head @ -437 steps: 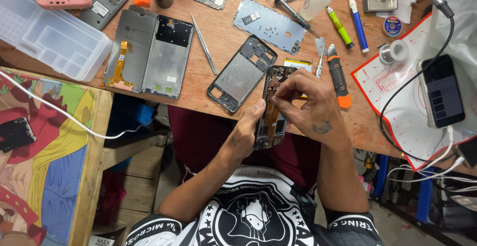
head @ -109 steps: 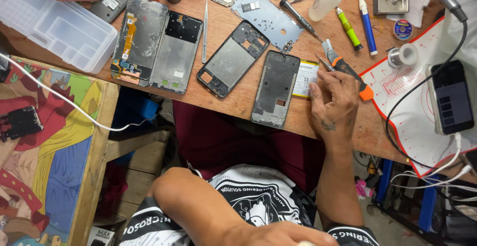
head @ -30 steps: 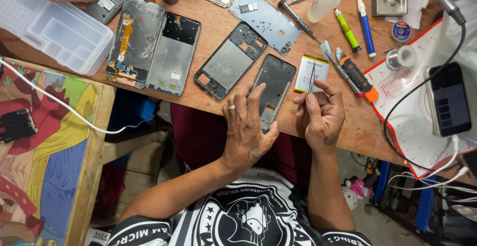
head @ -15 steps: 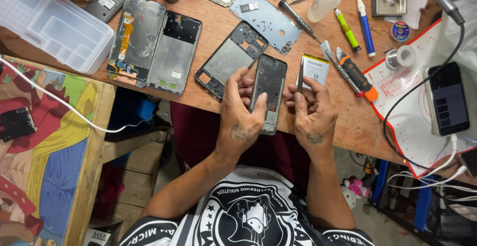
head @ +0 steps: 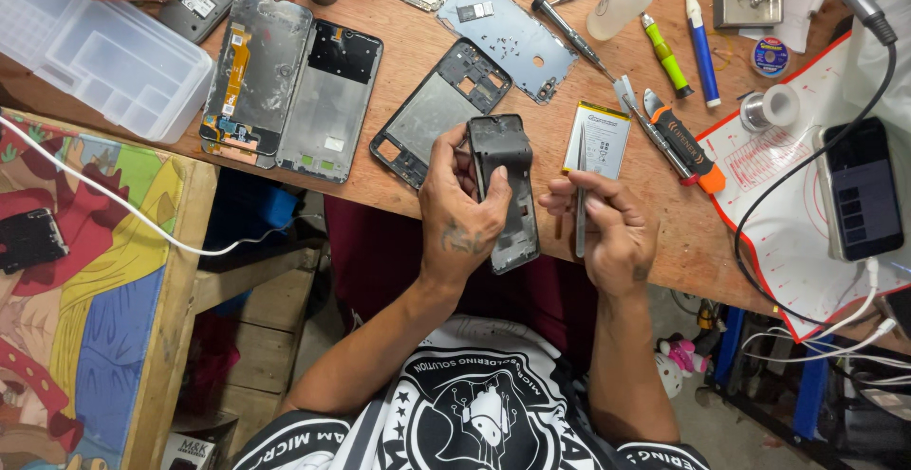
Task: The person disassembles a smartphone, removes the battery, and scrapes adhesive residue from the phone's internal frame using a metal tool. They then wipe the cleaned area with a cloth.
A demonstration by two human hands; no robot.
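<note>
Head view: two hands work above the near edge of a wooden bench (head: 380,185).
Left hand (head: 462,216): fingers closed around a dark phone frame (head: 508,195), held upright over the bench edge.
Right hand (head: 607,228): pinches a thin metal tool (head: 580,206) just beside the frame.
Beyond: battery (head: 598,140), second open frame (head: 438,110), two stripped housings (head: 294,86).
Far edge: screwdrivers (head: 683,138), plastic bottle (head: 622,0).

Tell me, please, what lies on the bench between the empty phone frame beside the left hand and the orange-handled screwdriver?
In the head view, a white phone battery lies between the empty phone frame and the orange-handled screwdriver, with metal tweezers next to the screwdriver.
</note>
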